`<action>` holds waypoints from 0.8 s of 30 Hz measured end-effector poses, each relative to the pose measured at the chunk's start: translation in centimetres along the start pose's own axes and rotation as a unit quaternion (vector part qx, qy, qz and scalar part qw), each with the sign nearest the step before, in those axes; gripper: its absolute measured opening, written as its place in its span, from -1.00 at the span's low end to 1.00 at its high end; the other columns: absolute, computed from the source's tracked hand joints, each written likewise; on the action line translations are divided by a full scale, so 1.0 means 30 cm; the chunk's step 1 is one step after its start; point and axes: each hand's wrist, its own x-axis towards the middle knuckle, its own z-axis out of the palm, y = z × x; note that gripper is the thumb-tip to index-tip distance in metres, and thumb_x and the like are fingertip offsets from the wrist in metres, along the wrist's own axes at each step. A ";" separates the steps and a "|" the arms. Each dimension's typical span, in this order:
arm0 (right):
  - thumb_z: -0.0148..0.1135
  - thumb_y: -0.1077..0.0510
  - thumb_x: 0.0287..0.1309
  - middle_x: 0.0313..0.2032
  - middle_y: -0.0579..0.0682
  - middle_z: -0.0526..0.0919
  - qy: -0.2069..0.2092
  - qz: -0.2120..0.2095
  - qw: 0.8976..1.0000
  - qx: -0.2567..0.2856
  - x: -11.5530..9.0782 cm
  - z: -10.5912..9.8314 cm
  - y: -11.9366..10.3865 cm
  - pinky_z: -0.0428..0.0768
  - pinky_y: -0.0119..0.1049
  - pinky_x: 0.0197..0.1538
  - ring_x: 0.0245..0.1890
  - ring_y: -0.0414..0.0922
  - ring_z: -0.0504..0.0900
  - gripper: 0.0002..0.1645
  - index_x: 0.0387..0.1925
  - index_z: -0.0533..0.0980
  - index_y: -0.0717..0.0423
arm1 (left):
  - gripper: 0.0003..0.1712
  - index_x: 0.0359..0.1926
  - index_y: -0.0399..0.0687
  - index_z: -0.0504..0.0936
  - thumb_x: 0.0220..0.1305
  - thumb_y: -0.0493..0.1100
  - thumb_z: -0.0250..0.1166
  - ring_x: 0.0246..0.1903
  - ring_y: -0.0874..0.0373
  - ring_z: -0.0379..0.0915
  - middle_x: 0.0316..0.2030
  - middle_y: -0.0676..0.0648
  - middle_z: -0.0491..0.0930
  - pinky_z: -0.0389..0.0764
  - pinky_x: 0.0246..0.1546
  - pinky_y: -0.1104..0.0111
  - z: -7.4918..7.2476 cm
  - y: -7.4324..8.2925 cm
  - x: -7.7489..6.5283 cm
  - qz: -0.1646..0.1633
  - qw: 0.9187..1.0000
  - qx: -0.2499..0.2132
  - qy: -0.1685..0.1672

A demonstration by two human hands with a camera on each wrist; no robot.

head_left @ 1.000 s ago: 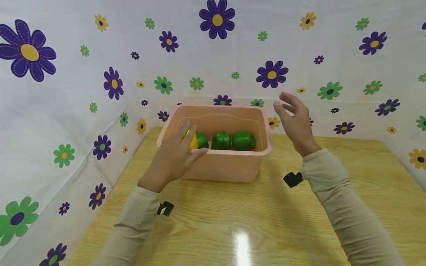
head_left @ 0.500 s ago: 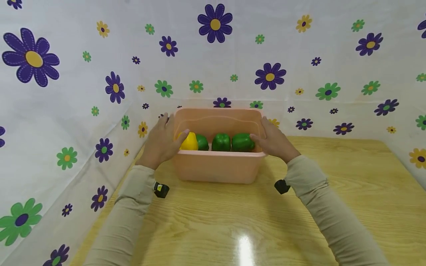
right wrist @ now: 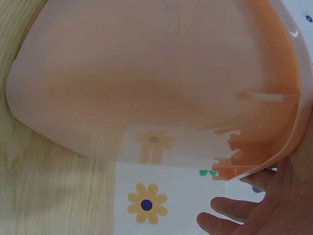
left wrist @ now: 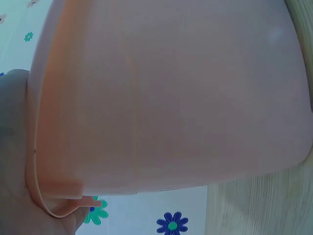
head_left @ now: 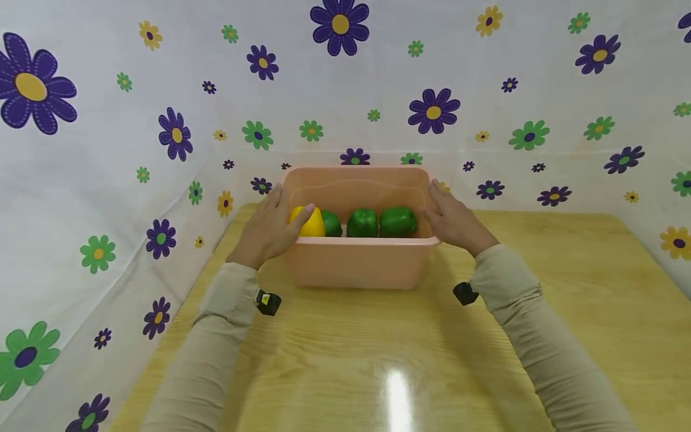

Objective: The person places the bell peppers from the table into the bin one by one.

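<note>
A peach-coloured plastic storage bin [head_left: 356, 264] stands on the table with its long side facing me. My left hand [head_left: 264, 231] grips its left rim, the thumb over the inside and the fingers along the outer wall. At the opposite end my right hand [head_left: 456, 222] holds the right rim in the same way; its fingers [right wrist: 234, 208] spread below the rim in the right wrist view. Inside the bin lie a yellow bell pepper [head_left: 311, 223] at the left, a green bell pepper [head_left: 363, 223] near the middle and another green bell pepper [head_left: 398, 222] at the right. Behind the yellow one shows a rounded green vegetable [head_left: 332, 223], partly hidden.
The wooden table [head_left: 335, 348] extends in front of the bin and to its right. A white cloth [head_left: 378, 78] printed with flowers hangs close behind the bin and along the left side. Small black wrist cameras [head_left: 465, 293] jut from both sleeves.
My left hand has come out from over the bin to its left rim. My right hand has come down from the air onto the right rim. The bin now sits slightly straighter.
</note>
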 end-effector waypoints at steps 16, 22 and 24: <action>-0.30 0.19 0.56 0.59 0.20 -0.27 0.018 0.013 1.000 0.013 -0.086 -0.083 0.089 -0.19 0.11 0.56 0.58 0.17 -0.27 -0.28 0.58 -0.22 0.29 | 0.18 0.57 -0.39 -0.16 0.42 0.55 -0.35 0.58 -0.16 -0.37 0.59 -0.31 -0.27 -0.18 0.56 0.04 0.054 0.155 0.018 -0.001 1.000 0.012 -0.016; -0.28 0.21 0.55 0.59 0.21 -0.27 0.022 0.018 0.999 0.024 -0.110 -0.107 0.124 -0.20 0.13 0.56 0.58 0.19 -0.27 -0.27 0.59 -0.22 0.28 | 0.17 0.57 -0.39 -0.19 0.44 0.54 -0.36 0.58 -0.13 -0.42 0.59 -0.29 -0.30 -0.22 0.56 0.06 0.068 0.203 0.025 -0.004 1.000 0.016 -0.026; -0.27 0.22 0.54 0.60 0.21 -0.26 0.023 0.020 0.999 0.027 -0.118 -0.115 0.135 -0.20 0.14 0.55 0.58 0.19 -0.26 -0.27 0.59 -0.22 0.26 | 0.17 0.57 -0.38 -0.20 0.44 0.53 -0.37 0.58 -0.12 -0.43 0.59 -0.28 -0.31 -0.23 0.56 0.07 0.077 0.217 0.028 -0.004 1.000 0.015 -0.027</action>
